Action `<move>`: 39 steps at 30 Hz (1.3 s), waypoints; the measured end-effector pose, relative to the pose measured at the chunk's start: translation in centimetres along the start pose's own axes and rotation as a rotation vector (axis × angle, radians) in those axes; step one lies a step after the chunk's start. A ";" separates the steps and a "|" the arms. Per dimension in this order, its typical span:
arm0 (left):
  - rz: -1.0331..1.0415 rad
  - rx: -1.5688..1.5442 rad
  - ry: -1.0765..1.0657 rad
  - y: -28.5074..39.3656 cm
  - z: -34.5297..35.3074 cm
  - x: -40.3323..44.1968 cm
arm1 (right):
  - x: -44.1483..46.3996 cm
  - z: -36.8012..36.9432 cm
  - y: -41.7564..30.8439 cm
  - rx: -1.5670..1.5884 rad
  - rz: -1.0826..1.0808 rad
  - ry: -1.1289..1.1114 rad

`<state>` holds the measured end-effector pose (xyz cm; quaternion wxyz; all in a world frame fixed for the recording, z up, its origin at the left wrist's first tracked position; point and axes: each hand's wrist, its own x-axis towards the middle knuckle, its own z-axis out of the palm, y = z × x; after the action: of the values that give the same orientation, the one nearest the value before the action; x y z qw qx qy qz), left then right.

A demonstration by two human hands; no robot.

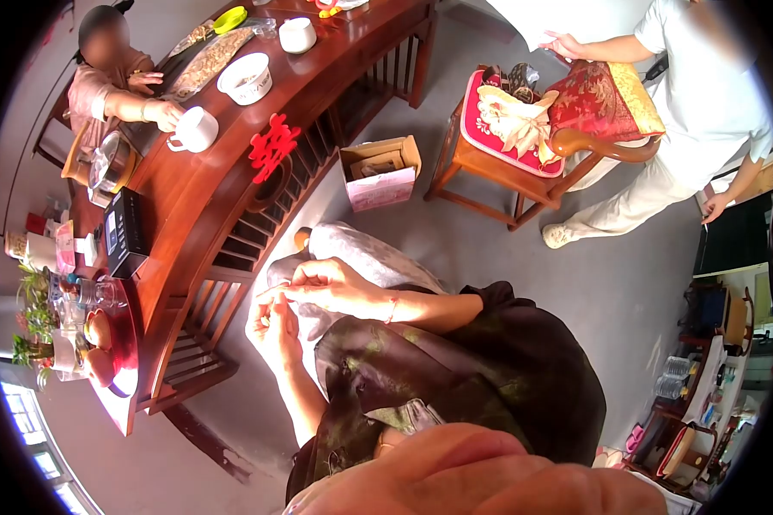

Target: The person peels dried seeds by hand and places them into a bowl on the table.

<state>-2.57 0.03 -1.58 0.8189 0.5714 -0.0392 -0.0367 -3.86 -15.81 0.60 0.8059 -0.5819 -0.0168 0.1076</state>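
Fine fingertip work: left hand (275, 333) and right hand (328, 285) meet, pinched closed, contents indiscernible; any next move calls for delicacy.

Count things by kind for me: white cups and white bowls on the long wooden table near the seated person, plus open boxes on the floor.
White cups: 2
White bowl: 1
Open box: 1
Total: 4

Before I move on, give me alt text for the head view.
The wearer's left hand and right hand meet at the fingertips; anything pinched there is too small to identify. Beyond: a person at a wooden table, a standing person, an open box.
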 end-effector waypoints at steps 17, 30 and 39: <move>0.044 0.006 0.049 1.0 1.3 -0.8 | -0.5 0.2 -0.4 -0.007 -0.031 0.000; 0.091 0.023 0.043 0.9 1.2 -1.4 | -0.9 0.6 -0.7 -0.096 -0.117 0.009; 0.052 0.066 0.064 1.1 0.7 -1.3 | -0.6 1.0 -1.6 0.258 0.243 -0.016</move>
<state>-3.89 -0.15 -0.34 0.8011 0.5979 -0.0290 0.0040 -4.33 -15.49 2.52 0.8548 -0.4706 0.0611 0.2101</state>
